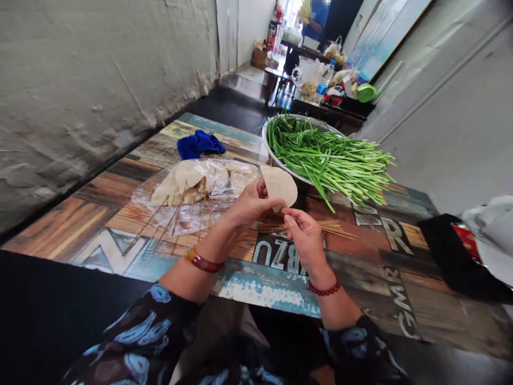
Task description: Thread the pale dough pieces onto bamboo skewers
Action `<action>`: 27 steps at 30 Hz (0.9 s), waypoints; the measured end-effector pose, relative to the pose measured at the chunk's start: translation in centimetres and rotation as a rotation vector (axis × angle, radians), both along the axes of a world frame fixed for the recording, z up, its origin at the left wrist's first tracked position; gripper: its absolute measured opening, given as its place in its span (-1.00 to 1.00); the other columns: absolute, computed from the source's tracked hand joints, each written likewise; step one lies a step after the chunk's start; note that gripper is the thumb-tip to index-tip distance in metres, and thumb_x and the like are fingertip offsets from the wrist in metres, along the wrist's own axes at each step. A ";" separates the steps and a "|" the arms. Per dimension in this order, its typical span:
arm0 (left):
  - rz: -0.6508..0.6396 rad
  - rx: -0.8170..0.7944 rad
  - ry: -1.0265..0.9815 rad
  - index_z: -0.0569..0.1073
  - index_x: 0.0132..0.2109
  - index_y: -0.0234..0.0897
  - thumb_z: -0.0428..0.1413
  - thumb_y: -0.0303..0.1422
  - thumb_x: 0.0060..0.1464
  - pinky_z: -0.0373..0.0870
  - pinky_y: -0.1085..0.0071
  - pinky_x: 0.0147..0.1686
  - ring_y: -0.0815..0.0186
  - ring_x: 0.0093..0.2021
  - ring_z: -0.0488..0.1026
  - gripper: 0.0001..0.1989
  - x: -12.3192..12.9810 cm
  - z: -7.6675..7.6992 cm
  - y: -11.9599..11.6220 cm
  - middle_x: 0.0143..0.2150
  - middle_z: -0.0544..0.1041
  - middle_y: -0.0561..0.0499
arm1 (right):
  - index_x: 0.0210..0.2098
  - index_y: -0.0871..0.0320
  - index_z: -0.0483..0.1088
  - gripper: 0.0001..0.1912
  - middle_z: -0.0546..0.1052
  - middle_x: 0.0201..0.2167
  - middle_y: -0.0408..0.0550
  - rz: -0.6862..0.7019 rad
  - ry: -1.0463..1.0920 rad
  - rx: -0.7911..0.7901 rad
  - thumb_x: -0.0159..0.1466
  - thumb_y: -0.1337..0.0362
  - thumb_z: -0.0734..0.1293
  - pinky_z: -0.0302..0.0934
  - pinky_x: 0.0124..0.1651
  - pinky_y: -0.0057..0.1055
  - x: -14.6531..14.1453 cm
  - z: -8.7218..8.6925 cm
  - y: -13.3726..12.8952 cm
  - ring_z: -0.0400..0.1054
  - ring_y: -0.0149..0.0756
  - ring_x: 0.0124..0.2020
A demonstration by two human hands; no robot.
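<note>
My left hand [256, 200] grips a pale, thin round sheet [282, 187], folded over, like dough or tofu skin. Thumb and fingers of my right hand [304, 232] are pinched together just below the sheet's lower edge; what they hold is too small to make out. Loose thin wooden skewers [339, 229] lie on the table beneath my hands. To the left, more pale sheets [182, 179], several with skewers [174, 216] sticking out toward me, rest on a clear plastic bag [144, 195].
A metal basin [265, 140] heaped with long green chives [320, 155] stands behind my hands. A blue cloth [200, 144] lies at the back left. Black-and-red packaging [444, 251] sits at the right edge. Beyond, a person [316, 24] stands near tables bearing bags and a bottle [324, 83].
</note>
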State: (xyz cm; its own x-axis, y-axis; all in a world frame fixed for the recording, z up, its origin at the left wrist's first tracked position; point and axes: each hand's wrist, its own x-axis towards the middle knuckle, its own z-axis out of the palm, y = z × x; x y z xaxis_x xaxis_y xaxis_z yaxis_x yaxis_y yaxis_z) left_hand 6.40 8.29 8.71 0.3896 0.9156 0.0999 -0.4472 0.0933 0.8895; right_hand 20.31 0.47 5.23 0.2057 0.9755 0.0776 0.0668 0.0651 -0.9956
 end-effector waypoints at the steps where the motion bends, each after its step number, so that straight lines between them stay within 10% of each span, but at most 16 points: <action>1: 0.020 0.025 0.016 0.48 -0.06 -0.38 0.35 -0.49 -0.30 0.41 0.40 -0.11 0.28 -0.17 0.51 -0.47 0.1 0.0 0.0 -0.16 0.59 -0.06 | -0.14 0.19 0.51 -0.69 0.42 -0.53 -0.21 -0.002 0.002 0.003 0.22 0.13 0.35 0.10 -0.56 -0.53 0.0 0.0 0.0 0.15 -0.52 -0.61; 27: 0.140 -0.086 -0.114 0.44 -0.08 -0.34 0.38 -0.45 -0.33 0.46 0.34 -0.12 0.20 -0.14 0.55 -0.43 -1.4 0.5 0.6 -0.12 0.61 -0.09 | 0.07 0.12 0.51 -0.58 0.46 -0.52 -0.12 0.066 -0.215 0.056 0.26 0.18 0.28 0.17 -0.51 -0.46 0.6 0.0 -1.3 0.24 -0.39 -0.54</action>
